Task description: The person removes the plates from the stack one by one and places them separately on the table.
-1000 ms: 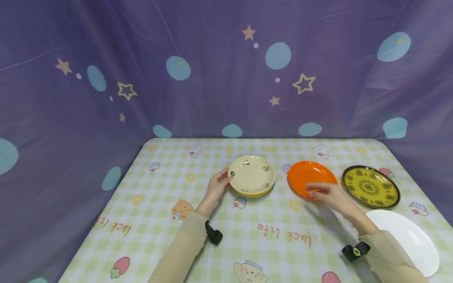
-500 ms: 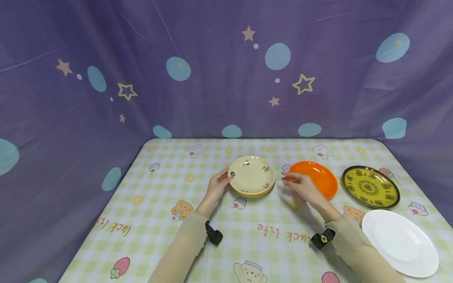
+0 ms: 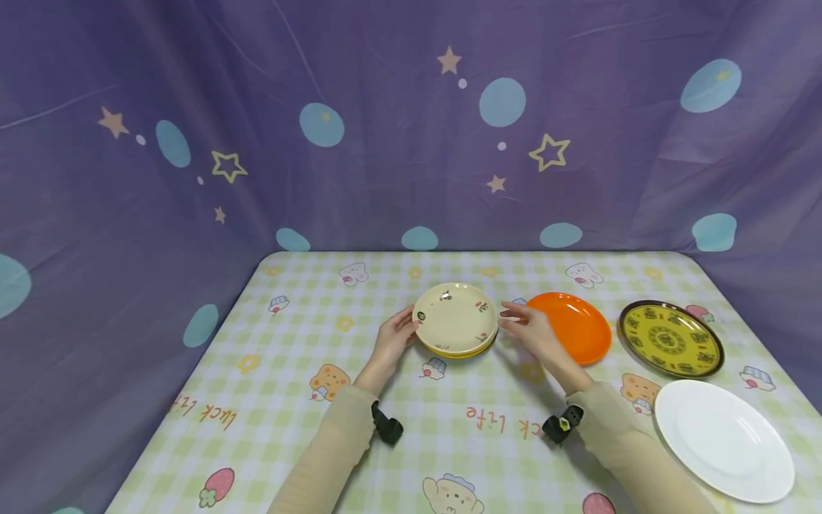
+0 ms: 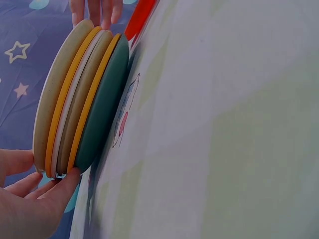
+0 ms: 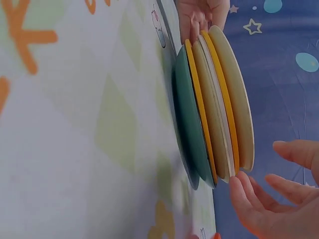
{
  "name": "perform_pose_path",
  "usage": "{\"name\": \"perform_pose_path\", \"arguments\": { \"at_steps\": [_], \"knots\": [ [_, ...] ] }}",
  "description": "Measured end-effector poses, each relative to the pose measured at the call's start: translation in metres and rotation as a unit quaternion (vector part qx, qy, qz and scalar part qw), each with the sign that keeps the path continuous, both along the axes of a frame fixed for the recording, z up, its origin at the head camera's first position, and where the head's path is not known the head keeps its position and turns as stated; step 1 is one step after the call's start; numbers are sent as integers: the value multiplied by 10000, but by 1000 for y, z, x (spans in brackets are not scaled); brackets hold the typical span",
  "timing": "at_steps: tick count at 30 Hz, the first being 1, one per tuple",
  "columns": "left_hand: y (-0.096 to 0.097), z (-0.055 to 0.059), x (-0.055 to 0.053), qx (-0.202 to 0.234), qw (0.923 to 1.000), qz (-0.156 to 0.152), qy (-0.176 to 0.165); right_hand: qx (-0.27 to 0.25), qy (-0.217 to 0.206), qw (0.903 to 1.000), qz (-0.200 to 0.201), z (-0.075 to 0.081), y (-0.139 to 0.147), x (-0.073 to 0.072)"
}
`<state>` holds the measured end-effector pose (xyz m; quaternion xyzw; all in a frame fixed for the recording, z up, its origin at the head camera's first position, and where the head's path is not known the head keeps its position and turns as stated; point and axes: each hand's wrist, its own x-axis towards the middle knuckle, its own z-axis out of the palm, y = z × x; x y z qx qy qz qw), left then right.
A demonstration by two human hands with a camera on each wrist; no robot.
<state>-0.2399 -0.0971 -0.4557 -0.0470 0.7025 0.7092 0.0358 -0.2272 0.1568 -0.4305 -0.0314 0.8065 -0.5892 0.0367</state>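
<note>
A stack of plates (image 3: pixel 456 318) stands left of centre on the table, topped by a cream plate with small printed figures. Yellow, white, tan and green rims show below it in the left wrist view, the green plate (image 4: pixel 105 107) lowest. My left hand (image 3: pixel 393 339) holds the stack at its left edge, thumb by the top rim and fingers reaching down the side. On the other side, my right hand (image 3: pixel 531 334) has its fingers spread. One fingertip (image 5: pixel 239 181) is at the rims in the right wrist view, while the thumb stands apart from the stack.
An orange plate (image 3: pixel 574 325) lies right of the stack, partly behind my right hand. Farther right is a yellow patterned plate (image 3: pixel 671 339) with a dark rim, and a large white plate (image 3: pixel 722 439) nearer. A purple curtain (image 3: pixel 385 193) hangs behind the checked tablecloth (image 3: pixel 308 471).
My right hand has moved left, from over the orange plate to the right edge of the stack. My left hand and the plates have kept their places.
</note>
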Motion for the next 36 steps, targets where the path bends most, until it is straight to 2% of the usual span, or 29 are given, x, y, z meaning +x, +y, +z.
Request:
{"name": "perform_pose_path", "arguments": {
  "at_steps": [14,24,36],
  "knots": [
    [0,0,0,1,10000,26,-48,-111,-120,9993,-322,-3,-13,-7],
    [0,1,0,54,10000,-16,54,169,-236,9984,-491,-6,-18,-10],
    [1,-1,0,26,10000,52,8,94,-385,9968,-688,-4,-21,-10]
  ]
}}
